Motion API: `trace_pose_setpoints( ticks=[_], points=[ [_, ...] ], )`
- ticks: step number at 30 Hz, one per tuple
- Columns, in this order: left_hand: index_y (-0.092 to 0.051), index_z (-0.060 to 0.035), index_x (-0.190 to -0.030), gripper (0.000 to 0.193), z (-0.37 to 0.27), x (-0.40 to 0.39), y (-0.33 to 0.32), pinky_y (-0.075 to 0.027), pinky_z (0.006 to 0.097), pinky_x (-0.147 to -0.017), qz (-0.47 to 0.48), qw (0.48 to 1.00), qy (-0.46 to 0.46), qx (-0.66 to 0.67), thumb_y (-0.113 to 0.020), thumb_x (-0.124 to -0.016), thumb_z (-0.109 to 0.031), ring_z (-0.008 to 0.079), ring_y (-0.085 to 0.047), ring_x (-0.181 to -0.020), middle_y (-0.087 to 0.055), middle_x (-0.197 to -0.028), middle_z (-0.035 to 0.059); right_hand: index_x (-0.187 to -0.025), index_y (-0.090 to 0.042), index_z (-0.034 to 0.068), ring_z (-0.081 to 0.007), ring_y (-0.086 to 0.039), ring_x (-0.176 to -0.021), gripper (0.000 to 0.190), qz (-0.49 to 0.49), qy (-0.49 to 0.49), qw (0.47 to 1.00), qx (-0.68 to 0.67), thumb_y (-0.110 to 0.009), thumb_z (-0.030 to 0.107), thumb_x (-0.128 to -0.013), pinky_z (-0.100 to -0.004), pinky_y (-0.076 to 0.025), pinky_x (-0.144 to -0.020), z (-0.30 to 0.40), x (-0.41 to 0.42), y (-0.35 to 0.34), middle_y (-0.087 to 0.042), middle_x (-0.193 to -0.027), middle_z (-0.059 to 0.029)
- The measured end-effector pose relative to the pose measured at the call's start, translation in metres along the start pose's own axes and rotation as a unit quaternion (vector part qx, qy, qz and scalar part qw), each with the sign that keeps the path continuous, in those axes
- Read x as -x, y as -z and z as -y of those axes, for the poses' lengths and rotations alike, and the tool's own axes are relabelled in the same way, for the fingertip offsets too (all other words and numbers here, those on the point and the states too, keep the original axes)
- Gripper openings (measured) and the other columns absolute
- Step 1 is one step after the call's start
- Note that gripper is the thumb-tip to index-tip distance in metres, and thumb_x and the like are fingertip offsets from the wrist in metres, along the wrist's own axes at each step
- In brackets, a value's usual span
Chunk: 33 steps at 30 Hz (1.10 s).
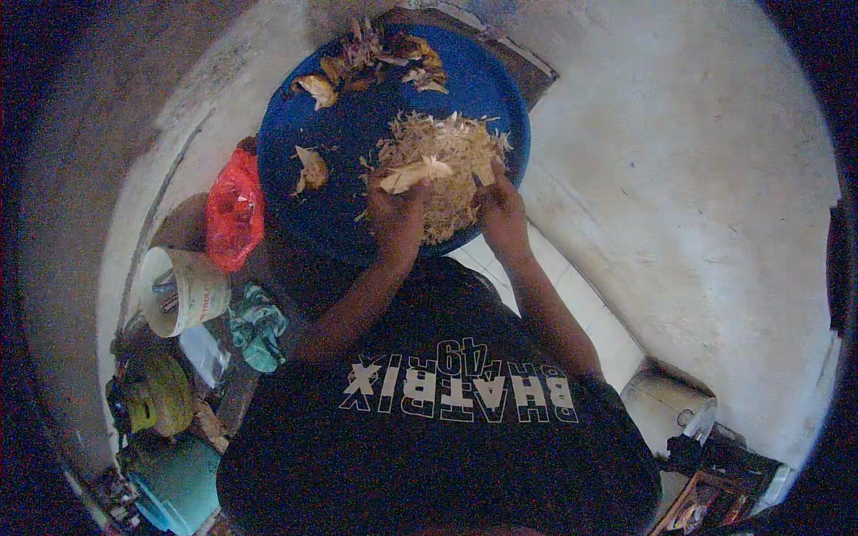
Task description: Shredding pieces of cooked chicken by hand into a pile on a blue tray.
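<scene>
A wide blue round tray (348, 144) lies before me. On its right side is a heap of pale shredded food (446, 144) that looks like shredded chicken. My left hand (397, 211) grips a long pale piece of meat (412, 175) over the near left part of the heap. At the heap's right edge, my right hand (501, 208) pinches a smaller pale piece (484, 174). One loose chunk (310, 171) sits apart on the left of the tray. Larger yellow-brown chunks (375, 60) are bunched along the far rim.
Left of the tray are a red plastic bag (236, 208), a tipped white bucket (188, 288) bearing writing, a green patterned cloth (258, 328), a green gas cylinder (161, 395) and a teal container (177, 482). A pale wall (684, 167) rises on the right.
</scene>
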<state>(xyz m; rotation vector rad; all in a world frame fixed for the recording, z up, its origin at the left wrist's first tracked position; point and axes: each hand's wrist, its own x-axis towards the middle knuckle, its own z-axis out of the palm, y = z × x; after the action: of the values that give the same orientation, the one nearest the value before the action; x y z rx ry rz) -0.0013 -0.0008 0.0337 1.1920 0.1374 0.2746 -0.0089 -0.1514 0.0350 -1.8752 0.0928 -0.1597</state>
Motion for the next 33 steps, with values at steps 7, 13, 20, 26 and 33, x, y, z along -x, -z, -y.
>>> trace_pose_setpoints(
  ticks=[7, 13, 20, 26, 33],
  points=[
    [-0.036, -0.0039, -0.113, 0.047, -0.025, 0.014, -0.016, -0.051, 0.0299, -0.079, 0.046, 0.998, 0.013, -0.037, -0.065, -0.077, 0.003, 0.0194, -0.057, -0.094, -0.055, -0.105, 0.0133, -0.134, -0.041, 0.01, -0.0088, -0.049, -0.063, 0.046, 0.123, 0.028, 0.989, -0.08, -0.045, 0.002, -0.089, -0.023, -0.043, -0.06, 0.035, 0.01, -0.008, -0.056, -0.08, -0.0017],
    [-0.035, -0.0043, -0.114, 0.045, -0.02, 0.017, -0.015, -0.053, 0.0301, -0.074, 0.034, 0.997, -0.006, -0.065, -0.061, -0.079, 0.004, 0.0204, -0.058, -0.092, -0.055, -0.105, 0.0146, -0.12, -0.054, 0.003, -0.024, -0.055, -0.108, 0.036, 0.062, 0.087, 0.994, -0.004, -0.047, -0.001, -0.085, -0.0314, -0.039, -0.094, 0.045, 0.012, -0.008, -0.059, -0.114, -0.0183],
    [-0.044, 0.0006, -0.109, 0.036, -0.009, 0.004, -0.009, -0.055, 0.0305, -0.074, 0.038, 0.996, 0.038, 0.077, -0.064, -0.078, -0.001, 0.0191, -0.06, -0.089, -0.058, -0.1, 0.0127, -0.118, -0.054, -0.001, -0.0159, -0.058, -0.081, 0.03, 0.042, -0.058, 0.985, -0.154, -0.049, 0.008, -0.09, -0.0266, -0.046, -0.073, 0.026, 0.007, -0.006, -0.062, -0.099, -0.0103],
    [-0.047, 0.0032, -0.109, 0.034, -0.016, 0.004, -0.01, -0.056, 0.0313, -0.074, -0.031, 0.984, 0.143, 0.098, -0.063, -0.079, -0.002, 0.0218, -0.061, -0.089, -0.058, -0.102, 0.0133, -0.124, -0.051, 0.003, -0.0051, -0.043, -0.058, 0.033, 0.009, -0.08, 0.963, -0.259, -0.048, 0.013, -0.093, -0.0195, -0.037, -0.051, 0.037, 0.008, 0.002, -0.052, -0.074, 0.0022],
    [-0.043, 0.0009, -0.109, 0.037, 0.0, -0.003, -0.004, -0.055, 0.0308, -0.075, -0.047, 0.985, 0.08, 0.146, -0.063, -0.078, 0.0, 0.0221, -0.06, -0.087, -0.057, -0.101, 0.0126, -0.128, -0.047, 0.002, -0.01, -0.05, -0.068, 0.038, 0.08, -0.056, 0.993, -0.06, -0.049, 0.015, -0.092, -0.024, -0.043, -0.062, 0.019, -0.004, 0.011, -0.055, -0.079, -0.0005]
  ],
)
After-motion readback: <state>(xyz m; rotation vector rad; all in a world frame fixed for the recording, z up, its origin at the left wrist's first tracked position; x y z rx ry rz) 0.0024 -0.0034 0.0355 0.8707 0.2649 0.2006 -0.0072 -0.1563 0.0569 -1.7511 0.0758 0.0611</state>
